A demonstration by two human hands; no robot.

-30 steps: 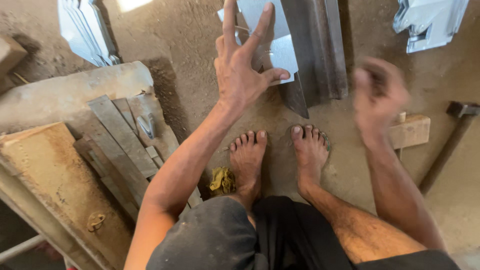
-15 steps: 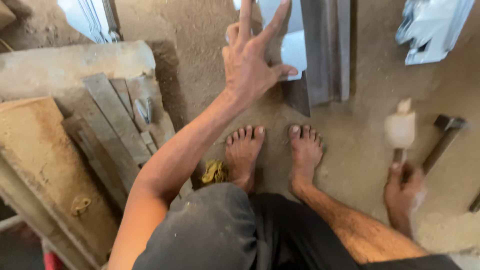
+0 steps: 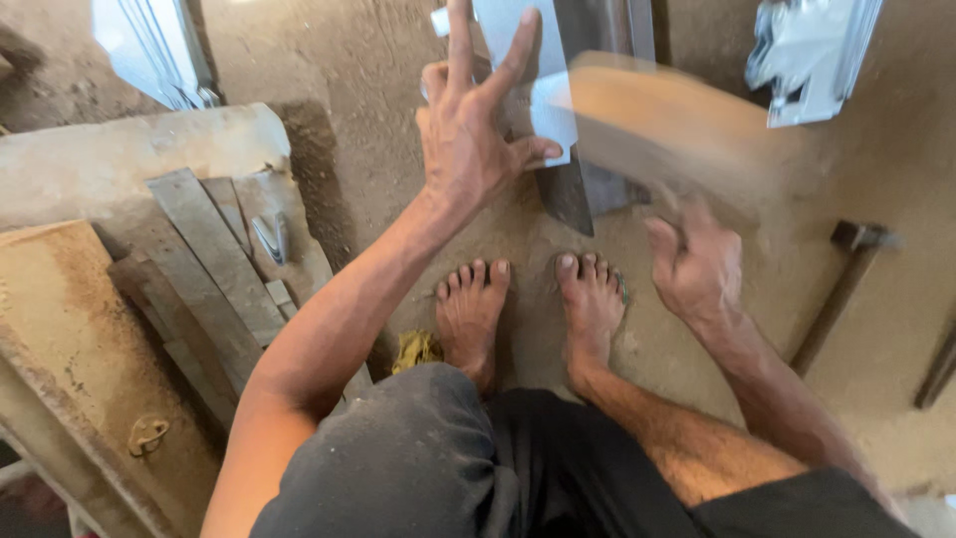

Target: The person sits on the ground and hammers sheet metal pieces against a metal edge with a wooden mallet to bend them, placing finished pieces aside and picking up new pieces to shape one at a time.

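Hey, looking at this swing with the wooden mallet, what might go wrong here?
The right hand swings a blurred wooden mallet toward the metal sheet where the left hand is spread, so a misjudged blow may hit its fingers. The bare feet sit just below the sheet's dark edge, so a slip might cut or bruise them.

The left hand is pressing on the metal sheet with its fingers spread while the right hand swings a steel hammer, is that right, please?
Not quite: the right hand swings a wooden mallet, blurred in the head view; a steel hammer lies on the ground beside it. The left hand does rest spread on the metal sheet.
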